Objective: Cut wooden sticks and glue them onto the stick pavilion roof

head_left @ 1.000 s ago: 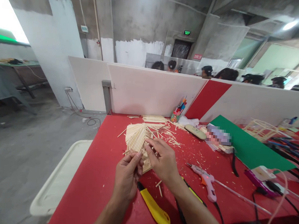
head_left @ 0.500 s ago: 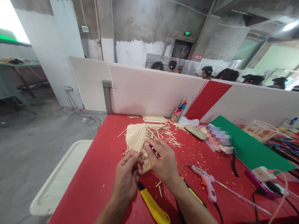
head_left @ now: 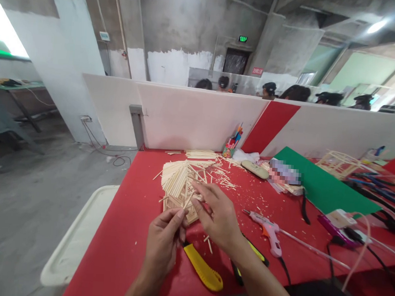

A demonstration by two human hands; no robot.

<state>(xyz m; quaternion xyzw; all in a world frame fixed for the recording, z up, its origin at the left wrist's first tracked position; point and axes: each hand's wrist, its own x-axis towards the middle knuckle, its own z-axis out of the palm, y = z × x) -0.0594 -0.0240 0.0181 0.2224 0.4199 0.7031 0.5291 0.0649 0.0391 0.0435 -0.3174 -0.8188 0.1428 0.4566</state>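
A small model made of pale wooden sticks (head_left: 175,178) stands on the red table (head_left: 115,232), its slatted roof facing me. At its near side my left hand (head_left: 167,231) pinches a thin wooden stick (head_left: 188,203) between thumb and forefinger. My right hand (head_left: 217,211) is at the model's right side, thumb and forefinger close together near the same stick; whatever lies between those fingertips is too small to make out. A yellow-handled cutter (head_left: 203,266) lies just below my hands.
Right of my hands lies a pink glue gun (head_left: 268,230) with its cord. Loose sticks (head_left: 202,155) and a pen cup (head_left: 230,147) are behind the model. A green board (head_left: 329,187) and a purple power strip (head_left: 336,228) are farther right.
The camera view has shifted slightly. My left hand has moved a little away from the roof slats, and the stick between my hands now shows more clearly.
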